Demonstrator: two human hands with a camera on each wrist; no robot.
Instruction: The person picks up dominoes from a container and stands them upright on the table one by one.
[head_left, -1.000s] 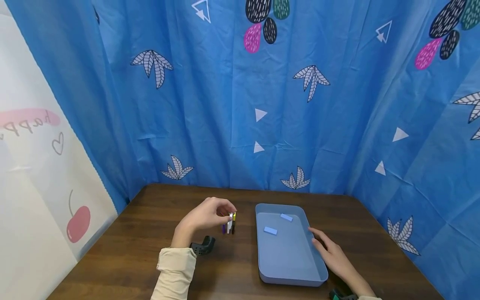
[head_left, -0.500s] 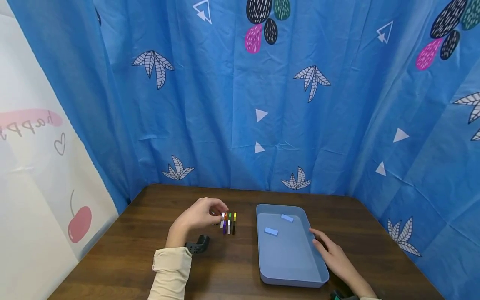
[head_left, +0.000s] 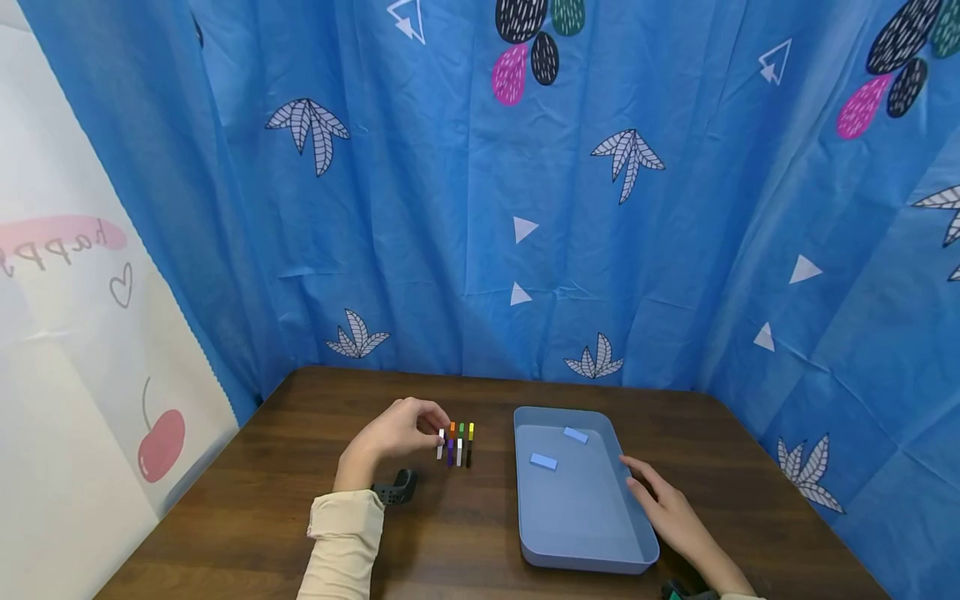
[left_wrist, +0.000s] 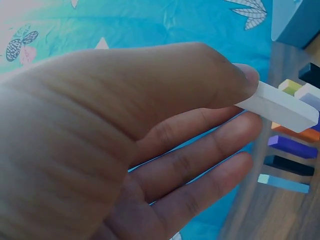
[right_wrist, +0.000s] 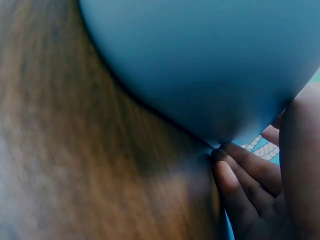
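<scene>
My left hand [head_left: 397, 429] pinches a white block [left_wrist: 282, 106] between thumb and index finger. The other fingers stretch out below it in the left wrist view. Right beside the held block stand small coloured blocks in rows: orange [head_left: 452, 427], green [head_left: 462, 427] and yellow [head_left: 471, 431] behind, with purple [head_left: 450, 452], another white one [head_left: 460, 452] and black [head_left: 469, 454] in front. A light blue block [left_wrist: 284, 183] also shows in the left wrist view. My right hand [head_left: 663, 508] rests at the right side of a blue-grey tray [head_left: 577, 533], its fingertips touching the outer wall.
Two light blue blocks, one nearer [head_left: 543, 462] and one farther back [head_left: 576, 435], lie flat inside the tray. A brown wooden table [head_left: 247, 508] carries everything. Blue patterned curtain [head_left: 450, 208] hangs behind it, and a white printed sheet [head_left: 82, 400] hangs on the left.
My left hand has shifted left, bringing the coloured blocks it covered into sight; the white block is between its fingers. The right hand and tray stay where they were.
</scene>
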